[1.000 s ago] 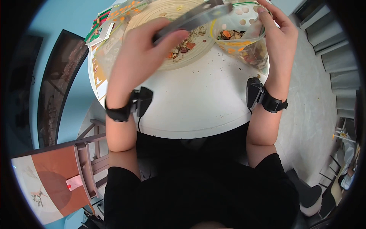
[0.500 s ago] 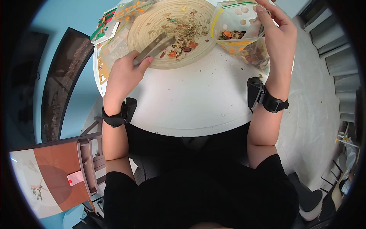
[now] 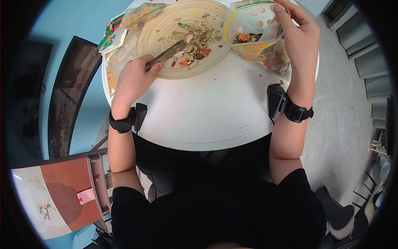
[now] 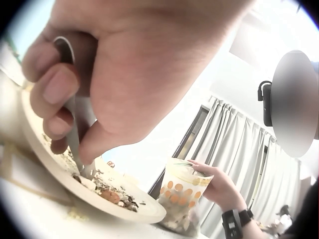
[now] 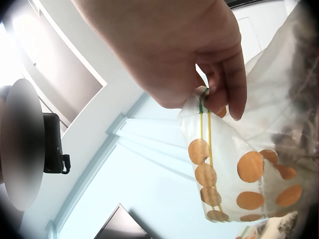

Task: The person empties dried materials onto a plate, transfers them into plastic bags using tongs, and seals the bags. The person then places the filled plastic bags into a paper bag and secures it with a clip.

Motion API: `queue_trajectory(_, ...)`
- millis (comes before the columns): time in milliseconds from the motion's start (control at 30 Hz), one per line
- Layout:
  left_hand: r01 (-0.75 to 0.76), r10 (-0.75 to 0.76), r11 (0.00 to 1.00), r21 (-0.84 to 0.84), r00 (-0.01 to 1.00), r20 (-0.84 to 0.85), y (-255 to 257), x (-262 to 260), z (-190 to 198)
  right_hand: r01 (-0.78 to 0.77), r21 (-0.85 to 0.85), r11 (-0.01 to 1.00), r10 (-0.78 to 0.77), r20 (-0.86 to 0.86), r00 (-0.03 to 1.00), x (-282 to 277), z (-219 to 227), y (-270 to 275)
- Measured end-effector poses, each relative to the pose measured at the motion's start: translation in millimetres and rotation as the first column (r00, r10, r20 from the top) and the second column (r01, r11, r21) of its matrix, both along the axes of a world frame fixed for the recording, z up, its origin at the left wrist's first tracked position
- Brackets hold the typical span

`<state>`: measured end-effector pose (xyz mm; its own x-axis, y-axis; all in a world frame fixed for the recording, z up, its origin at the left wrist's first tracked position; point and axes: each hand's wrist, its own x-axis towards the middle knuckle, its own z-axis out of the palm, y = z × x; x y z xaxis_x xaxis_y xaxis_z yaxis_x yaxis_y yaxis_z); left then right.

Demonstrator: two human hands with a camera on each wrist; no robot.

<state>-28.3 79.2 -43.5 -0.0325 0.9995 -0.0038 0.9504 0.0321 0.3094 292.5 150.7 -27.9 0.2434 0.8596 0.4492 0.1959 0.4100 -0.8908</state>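
My left hand (image 3: 137,79) grips metal tongs (image 3: 168,54) over the near left part of a round, ringed wooden plate (image 3: 151,35). In the left wrist view the tong tips (image 4: 88,172) are down among dried flakes and slices (image 4: 110,196) on the plate. To the right, my right hand (image 3: 304,39) pinches the top edge of a clear zip bag (image 5: 234,159) with orange dots. Its mouth is spread, and dark and orange dried pieces (image 3: 248,38) show inside. Part of the bag's rim is hidden by the right fingers.
Another orange-dotted bag (image 3: 141,14) lies behind the plate's left side, near a white box with green and red items (image 3: 114,37). Small crumbs dot the white round table (image 3: 207,108). A chair (image 3: 99,178) stands at the left.
The tongs came from near the bag's mouth back over the plate's near left, then their tips went down among the dried pieces and closed together. The right hand stays at the bag.
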Motion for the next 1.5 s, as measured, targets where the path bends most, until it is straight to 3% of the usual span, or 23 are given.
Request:
queue_trajectory(133,0.000,0.000,1.000,-0.005,1.000,0.015,0,1,1,0.003,0.000,1.000,-0.003,-0.002,1.000,-1,0,-1)
queue_trajectory(333,-0.124,0.123,0.991,0.049,0.992,0.026,5,17,5,0.024,-0.066,0.998,-0.023,0.017,1.000,-1,5,-2)
queue_trajectory(433,-0.109,0.108,0.994,-0.008,0.989,-0.097,11,25,4,-0.003,-0.061,0.998,0.004,0.014,1.000,3,0,5)
queue_trajectory(533,-0.067,0.073,0.996,0.066,0.992,-0.107,13,22,-4,-0.017,-0.031,0.999,0.017,0.016,1.000,3,2,0)
queue_trajectory(833,-0.089,0.090,0.993,0.076,0.996,-0.020,12,19,16,0.000,-0.014,1.000,0.001,0.019,1.000,2,3,-3)
queue_trajectory(967,0.001,-0.051,0.979,0.203,0.970,0.238,-2,42,48,0.030,-0.126,0.992,-0.028,0.017,0.999,-2,12,-5)
queue_trajectory(1067,0.132,-0.214,0.950,0.284,0.936,0.279,-9,69,62,0.001,-0.035,0.999,0.000,0.040,0.999,2,-1,3)
queue_trajectory(1167,0.161,-0.220,0.964,0.213,0.931,0.290,-2,77,61,-0.011,-0.017,1.000,0.011,-0.001,1.000,-3,2,-5)
queue_trajectory(1267,0.078,-0.125,0.976,0.205,0.966,0.228,-8,65,59,-0.024,-0.126,0.992,0.020,-0.030,0.999,3,6,0)
queue_trajectory(1367,-0.096,0.082,0.992,0.082,0.985,0.154,-18,32,42,-0.050,-0.034,0.998,0.050,-0.007,0.999,8,-2,4)
queue_trajectory(1500,-0.207,0.207,0.978,-0.033,0.978,0.000,-28,4,18,-0.026,-0.062,0.998,0.024,-0.040,0.999,2,7,-2)
